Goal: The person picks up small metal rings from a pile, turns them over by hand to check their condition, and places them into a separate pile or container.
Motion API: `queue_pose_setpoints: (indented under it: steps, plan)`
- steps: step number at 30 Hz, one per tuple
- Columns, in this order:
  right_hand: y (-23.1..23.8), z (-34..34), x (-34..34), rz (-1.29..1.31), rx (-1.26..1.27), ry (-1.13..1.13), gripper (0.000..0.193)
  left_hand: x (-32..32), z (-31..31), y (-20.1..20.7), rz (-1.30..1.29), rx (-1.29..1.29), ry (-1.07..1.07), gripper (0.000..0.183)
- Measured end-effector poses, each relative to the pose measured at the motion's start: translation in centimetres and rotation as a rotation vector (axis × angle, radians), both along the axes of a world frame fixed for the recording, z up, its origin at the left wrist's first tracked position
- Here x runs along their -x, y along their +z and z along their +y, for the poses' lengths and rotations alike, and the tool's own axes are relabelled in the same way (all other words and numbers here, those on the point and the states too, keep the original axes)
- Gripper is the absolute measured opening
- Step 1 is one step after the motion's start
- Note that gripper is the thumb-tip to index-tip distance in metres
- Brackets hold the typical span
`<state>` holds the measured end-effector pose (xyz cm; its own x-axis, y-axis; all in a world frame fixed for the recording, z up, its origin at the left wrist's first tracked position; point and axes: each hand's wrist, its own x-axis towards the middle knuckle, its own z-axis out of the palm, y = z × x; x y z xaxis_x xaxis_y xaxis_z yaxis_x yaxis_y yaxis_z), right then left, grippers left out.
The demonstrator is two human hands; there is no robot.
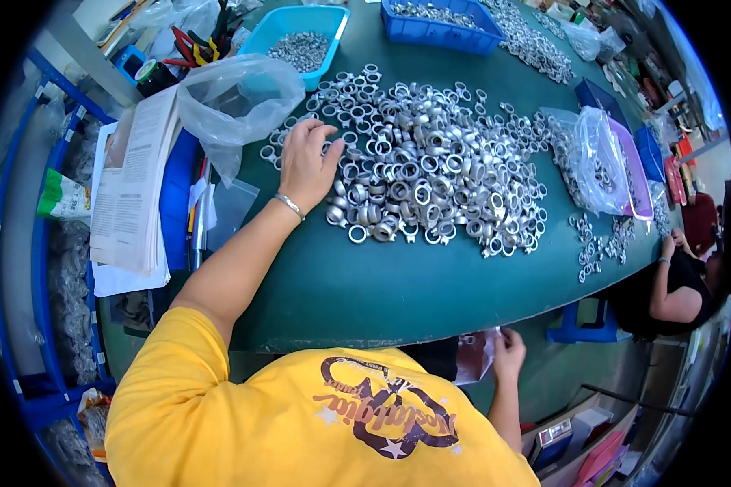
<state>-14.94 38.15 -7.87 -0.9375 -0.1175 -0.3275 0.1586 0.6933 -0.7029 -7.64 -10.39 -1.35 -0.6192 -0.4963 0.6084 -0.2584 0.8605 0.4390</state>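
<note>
A large heap of silver metal rings (430, 162), many with a small lug on the side, lies on the green table. At the heap's left edge my left hand (307, 166) reaches down among the rings. Its fingers are bent, with the thumb apart from them, and one ring shows in the gap; the fingertips are partly hidden. Below the table's front edge, my right hand (509, 354) pinches the edge of a clear plastic bag (474, 357). The bag hangs beside my lap, and what is inside it cannot be made out.
Behind the heap stand a light-blue tub (339, 40) of small metal parts and a blue bin (443, 36). An open plastic bag (240, 97) and papers (134, 187) lie left. Farther right are a pink tray (638, 174) and a seated person (678, 292); a carton (593, 446) stands below.
</note>
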Motion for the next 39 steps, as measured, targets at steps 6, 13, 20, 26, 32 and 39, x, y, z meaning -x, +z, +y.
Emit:
queue_pose_setpoints:
  steps: [6,13,20,26,32,39]
  plan:
    - [6.8,-7.9,1.5,0.664,0.451,0.024,0.003,0.2,-3.7,-1.2,-0.147,0.083,0.258,0.029]
    - [10.6,-24.4,2.8,1.057,0.365,0.795,0.034,1.0,1.4,-1.6,-0.083,-0.128,0.147,0.024]
    - [9.5,-25.2,2.6,1.017,0.344,0.793,0.028,-1.8,7.0,-0.6,-0.215,-0.153,0.075,0.029]
    - [8.2,-22.6,1.1,0.94,0.409,0.714,0.017,-2.7,8.1,-0.2,-0.178,-0.199,-0.083,0.026]
    - [8.1,-21.3,0.7,0.654,0.573,0.488,0.02,-1.7,-3.1,-1.4,-0.255,0.004,0.417,0.041]
    - [7.1,-19.2,-0.7,0.244,1.046,0.302,0.048,-0.2,-3.3,-2.1,-0.156,-0.199,0.018,0.03]
